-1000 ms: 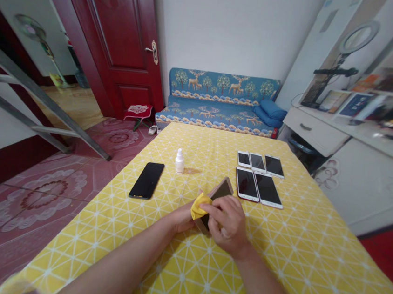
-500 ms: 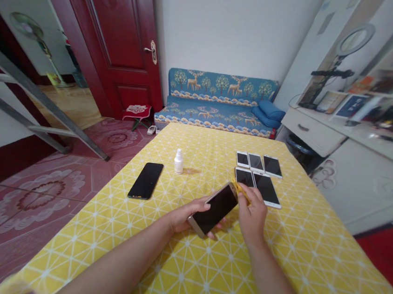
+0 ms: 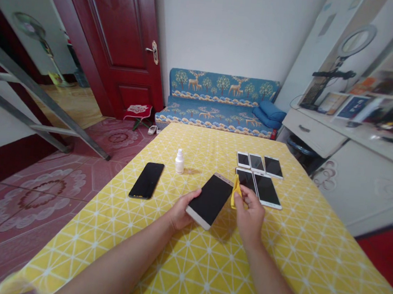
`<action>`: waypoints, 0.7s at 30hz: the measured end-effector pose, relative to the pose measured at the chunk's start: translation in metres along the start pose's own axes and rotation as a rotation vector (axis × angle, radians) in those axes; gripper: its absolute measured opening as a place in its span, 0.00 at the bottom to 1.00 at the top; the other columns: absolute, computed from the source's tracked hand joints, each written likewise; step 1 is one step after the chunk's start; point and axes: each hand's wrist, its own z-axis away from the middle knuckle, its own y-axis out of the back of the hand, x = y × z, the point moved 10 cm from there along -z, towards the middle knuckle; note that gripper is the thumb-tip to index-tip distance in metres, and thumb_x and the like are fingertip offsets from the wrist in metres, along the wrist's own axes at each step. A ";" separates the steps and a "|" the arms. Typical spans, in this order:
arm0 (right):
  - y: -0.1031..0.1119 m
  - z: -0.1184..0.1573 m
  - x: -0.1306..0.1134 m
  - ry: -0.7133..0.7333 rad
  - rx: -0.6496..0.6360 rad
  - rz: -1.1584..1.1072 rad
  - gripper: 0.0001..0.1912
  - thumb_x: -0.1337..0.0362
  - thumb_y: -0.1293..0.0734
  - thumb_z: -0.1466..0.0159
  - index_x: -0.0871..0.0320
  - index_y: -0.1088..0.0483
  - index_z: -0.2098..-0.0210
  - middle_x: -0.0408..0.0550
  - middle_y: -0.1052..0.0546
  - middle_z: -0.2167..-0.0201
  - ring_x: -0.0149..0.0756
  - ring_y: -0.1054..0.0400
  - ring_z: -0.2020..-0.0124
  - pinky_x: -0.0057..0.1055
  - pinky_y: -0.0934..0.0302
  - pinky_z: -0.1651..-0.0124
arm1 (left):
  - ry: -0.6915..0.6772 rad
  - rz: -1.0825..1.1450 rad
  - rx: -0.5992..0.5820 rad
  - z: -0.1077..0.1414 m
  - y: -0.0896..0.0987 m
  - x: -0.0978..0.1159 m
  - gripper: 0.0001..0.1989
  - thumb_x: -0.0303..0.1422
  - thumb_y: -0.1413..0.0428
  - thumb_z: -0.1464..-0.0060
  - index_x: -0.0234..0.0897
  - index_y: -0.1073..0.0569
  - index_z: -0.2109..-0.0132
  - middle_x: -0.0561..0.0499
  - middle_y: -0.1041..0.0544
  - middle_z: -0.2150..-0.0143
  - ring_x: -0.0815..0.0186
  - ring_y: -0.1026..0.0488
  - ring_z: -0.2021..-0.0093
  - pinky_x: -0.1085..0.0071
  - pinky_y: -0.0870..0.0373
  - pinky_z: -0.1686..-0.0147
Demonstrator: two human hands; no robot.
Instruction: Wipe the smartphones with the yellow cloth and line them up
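Observation:
My left hand (image 3: 182, 211) grips a gold-rimmed phone (image 3: 211, 200) by its left side, dark screen facing up, above the table. Pinched in my right hand (image 3: 250, 214) is a small yellow cloth (image 3: 235, 192), just beside the phone's upper right edge. On the left of the table lies a black phone (image 3: 146, 180). A white bottle (image 3: 180, 161) stands upright to the right of it. Several white-framed phones lie in two rows beyond my right hand, among them a large one (image 3: 267, 190) at the near right.
A yellow patterned cloth covers the table (image 3: 183, 276). Behind it stands a blue sofa (image 3: 217, 114). A white cabinet (image 3: 365, 178) is on the right, a metal ladder (image 3: 46, 103) on the left, and a red stool (image 3: 139, 112) near the door.
The phone in my left hand has turned more upright, its screen facing me more. The yellow cloth has come away from the phone's top edge and now hangs at its right.

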 end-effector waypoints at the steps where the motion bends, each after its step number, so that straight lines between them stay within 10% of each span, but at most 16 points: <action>1: -0.002 0.001 -0.001 0.009 -0.010 0.008 0.13 0.61 0.35 0.38 0.59 0.28 0.56 0.49 0.24 0.64 0.37 0.30 0.65 0.34 0.35 0.61 | -0.035 -0.031 0.083 -0.001 0.009 0.002 0.20 0.39 0.44 0.45 0.29 0.27 0.51 0.39 0.20 0.61 0.58 0.21 0.66 0.67 0.26 0.68; 7: -0.020 0.008 -0.030 0.186 -0.137 0.047 0.09 0.63 0.36 0.37 0.57 0.28 0.58 0.48 0.24 0.63 0.36 0.30 0.64 0.34 0.35 0.61 | -0.075 -0.180 0.108 -0.004 0.012 0.004 0.19 0.41 0.47 0.42 0.26 0.26 0.58 0.43 0.22 0.76 0.65 0.29 0.85 0.74 0.37 0.87; 21: -0.040 0.039 -0.076 0.583 -0.283 0.232 0.13 0.73 0.36 0.40 0.55 0.30 0.57 0.48 0.23 0.64 0.39 0.29 0.60 0.39 0.37 0.56 | -0.294 -0.032 0.129 -0.002 0.008 0.028 0.10 0.32 0.39 0.47 0.32 0.27 0.59 0.45 0.21 0.61 0.63 0.23 0.63 0.68 0.23 0.65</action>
